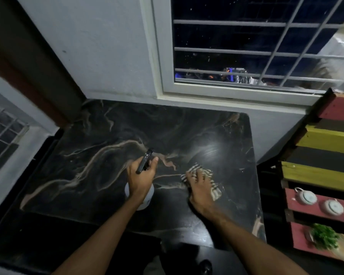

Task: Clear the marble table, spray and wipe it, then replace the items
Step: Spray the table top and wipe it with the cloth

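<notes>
Left hand (141, 178) grips a white spray bottle (149, 198), black top pointing up the frame. Right hand (200, 187), fingers spread, presses a striped cloth (205, 172).

Black tan-veined marble table (111, 135), striped cloth (214, 192)

A barred window (256, 46) sits in the grey wall (97, 46), dark outside. A second barred window (2, 132) shows at the left edge. At right stands a slatted rack (326, 139) painted red, yellow and black; two white teapots (305, 197) sit on a red shelf, with a green plant (324, 238) on the shelf below.
</notes>
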